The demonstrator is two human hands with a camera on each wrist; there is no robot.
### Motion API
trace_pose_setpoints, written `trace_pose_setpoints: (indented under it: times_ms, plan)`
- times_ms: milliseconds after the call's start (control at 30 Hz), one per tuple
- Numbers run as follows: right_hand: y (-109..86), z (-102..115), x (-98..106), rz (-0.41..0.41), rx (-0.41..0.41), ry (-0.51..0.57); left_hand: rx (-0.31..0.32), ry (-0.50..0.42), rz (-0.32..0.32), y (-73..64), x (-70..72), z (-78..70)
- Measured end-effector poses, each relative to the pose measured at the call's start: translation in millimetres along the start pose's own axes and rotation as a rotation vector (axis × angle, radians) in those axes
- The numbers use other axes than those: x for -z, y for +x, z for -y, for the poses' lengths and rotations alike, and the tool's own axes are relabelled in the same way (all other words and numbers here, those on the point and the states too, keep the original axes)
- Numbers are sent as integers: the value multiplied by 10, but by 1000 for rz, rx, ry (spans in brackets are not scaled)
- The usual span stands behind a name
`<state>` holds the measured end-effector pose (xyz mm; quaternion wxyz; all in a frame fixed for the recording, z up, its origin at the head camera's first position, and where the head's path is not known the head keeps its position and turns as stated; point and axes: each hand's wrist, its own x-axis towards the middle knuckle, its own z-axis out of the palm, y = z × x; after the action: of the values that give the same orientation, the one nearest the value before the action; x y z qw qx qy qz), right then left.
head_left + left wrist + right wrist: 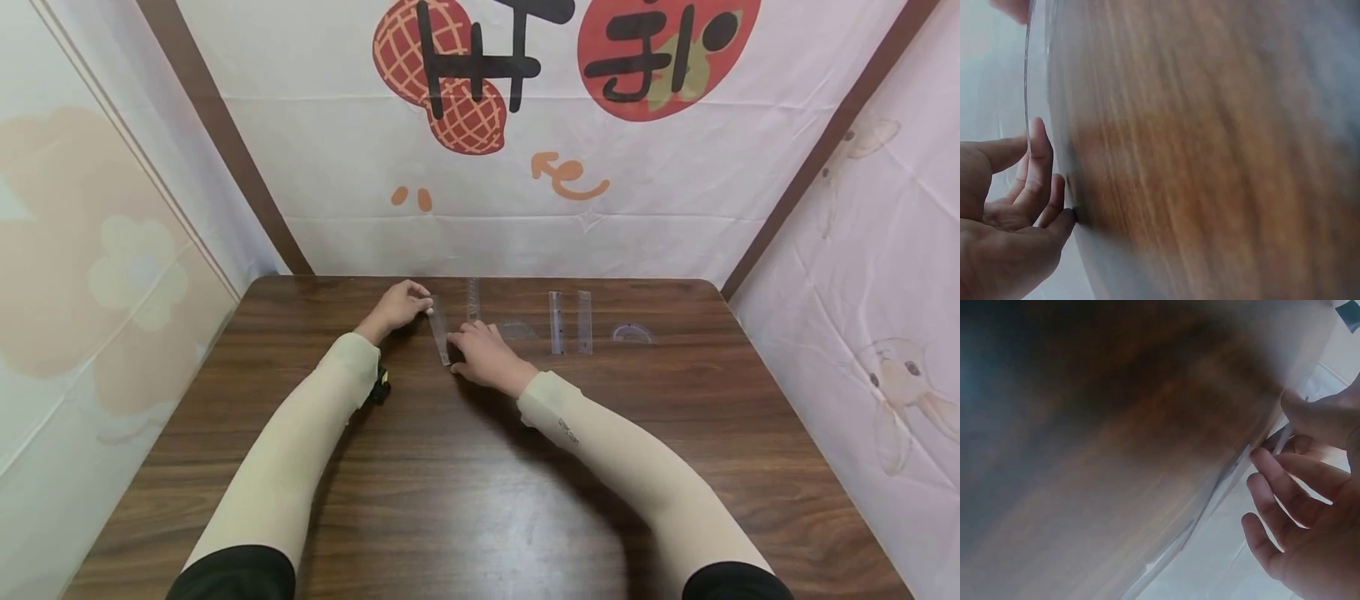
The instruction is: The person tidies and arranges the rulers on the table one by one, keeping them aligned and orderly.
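A clear plastic ruler [440,335] slants slightly on the brown table between the two hands. At its far end the left hand [401,306] pinches it; the left wrist view has the thumb [1007,153] and index finger on either side of its thin edge. Close to its near end is the right hand [489,357]. In the right wrist view, a clear strip [1283,439] lies between the right thumb [1300,412] and fingers, the other fingers spread loosely. Just beyond the right hand lie another clear ruler [473,298] and a clear protractor [517,330].
Further right on the table [480,500] lie a clear ruler with a bluish tint [556,322], another beside it [585,322] and a second protractor [632,333]. A printed cloth wall [495,242] stands along the table's far edge. Cloth walls also stand at both sides.
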<state>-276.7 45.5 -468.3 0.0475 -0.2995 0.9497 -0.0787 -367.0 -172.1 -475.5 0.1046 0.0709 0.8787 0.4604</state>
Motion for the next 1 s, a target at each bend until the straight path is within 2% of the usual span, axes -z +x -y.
trace_pose_setpoints:
  times_ms: [200,467,867,1000]
  plan:
    - [-125,22,45,-41,27,34,5,-24,30,-59,24,-23]
    - [-262,65,26,-91,-11,112,-6,-34,40,-164,-13,25]
    - [-504,76,27,-102,-39,103,-12,-68,80,-392,-95,-34]
    - [-605,71,30,-104,-11,117,-29,-52,102,-457,-111,-46]
